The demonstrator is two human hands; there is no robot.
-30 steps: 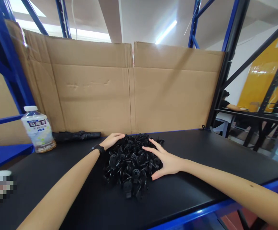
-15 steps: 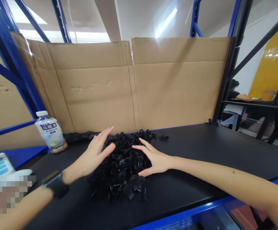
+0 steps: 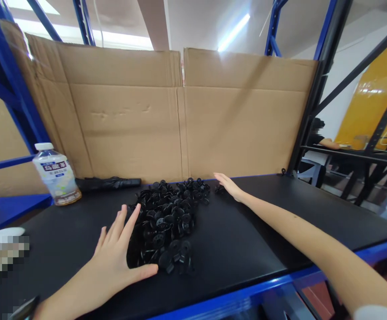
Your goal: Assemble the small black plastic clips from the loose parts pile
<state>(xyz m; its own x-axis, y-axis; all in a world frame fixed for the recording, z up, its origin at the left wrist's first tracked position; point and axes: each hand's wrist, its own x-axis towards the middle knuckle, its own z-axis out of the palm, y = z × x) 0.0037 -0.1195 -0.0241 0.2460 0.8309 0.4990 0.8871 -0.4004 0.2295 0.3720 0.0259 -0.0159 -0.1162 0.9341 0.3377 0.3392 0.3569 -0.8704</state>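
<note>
A heap of small black plastic parts (image 3: 168, 218) lies in the middle of the black bench top (image 3: 253, 235). My left hand (image 3: 118, 258) rests flat and open on the bench at the heap's near left edge, thumb touching the nearest parts. My right hand (image 3: 228, 186) reaches to the heap's far right corner, fingers stretched out flat beside a stray black part (image 3: 218, 188). Neither hand holds anything.
Cardboard sheets (image 3: 180, 115) wall off the back of the bench. A drink bottle (image 3: 56, 175) and a folded black umbrella (image 3: 108, 182) stand at the back left. Blue rack posts frame the sides. Another person sits at a bench (image 3: 323, 144) far right.
My left hand has pulled back from the heap's far side to its near left edge. My right hand has left the heap's right side and reached out to the far right corner.
</note>
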